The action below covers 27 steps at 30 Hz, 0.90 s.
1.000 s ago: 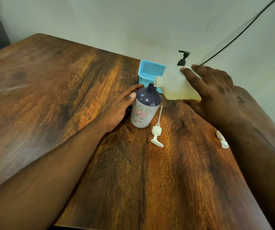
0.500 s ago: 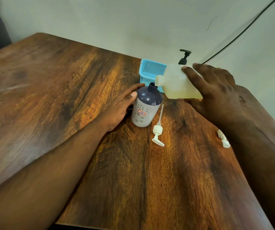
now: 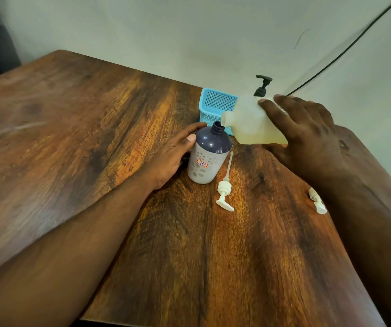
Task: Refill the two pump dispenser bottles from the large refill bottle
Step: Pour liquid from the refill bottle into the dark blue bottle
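**Refill bottle tipped over open dispenser on wooden table**

On a dark wooden table [image 3: 76, 142], the left hand [image 3: 173, 156] wraps the near-left side of a dispenser bottle [image 3: 209, 156], thumb and fingers curled against its grey-and-navy body. The bottle stands upright with its neck uncapped. Just right of its base lies a white pump head [image 3: 224, 192] with its long dip tube pointing up toward the bottle. Behind stands a blue mesh basket [image 3: 215, 105]. The right hand [image 3: 307, 138] holds the large refill bottle [image 3: 251, 123] tilted almost flat, fingers clamped across its translucent body, its mouth at the dispenser's neck; pale yellow liquid pools along its lower side. A black pump top [image 3: 263, 86] shows behind it. A second white pump piece [image 3: 317, 201] lies by the right forearm.
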Tool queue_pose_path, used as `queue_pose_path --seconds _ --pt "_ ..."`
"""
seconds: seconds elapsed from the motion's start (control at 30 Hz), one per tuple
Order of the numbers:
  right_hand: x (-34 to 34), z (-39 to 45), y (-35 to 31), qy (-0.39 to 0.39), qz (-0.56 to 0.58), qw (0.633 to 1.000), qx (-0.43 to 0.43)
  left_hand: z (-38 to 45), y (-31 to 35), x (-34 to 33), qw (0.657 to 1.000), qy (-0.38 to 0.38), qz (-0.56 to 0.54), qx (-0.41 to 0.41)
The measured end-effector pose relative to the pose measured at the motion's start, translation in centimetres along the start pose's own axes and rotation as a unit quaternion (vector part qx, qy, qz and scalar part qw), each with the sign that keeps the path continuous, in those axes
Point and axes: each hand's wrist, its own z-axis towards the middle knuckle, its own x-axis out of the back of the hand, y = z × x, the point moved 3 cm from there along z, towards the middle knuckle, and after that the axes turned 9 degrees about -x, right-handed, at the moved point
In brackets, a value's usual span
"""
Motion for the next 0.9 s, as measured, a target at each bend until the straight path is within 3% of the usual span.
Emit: queue_pose_path --seconds 0.9 --pt "-0.06 0.04 0.04 0.003 0.002 1.000 0.007 0.20 -0.31 0.15 1.000 0.006 0.007 0.000"
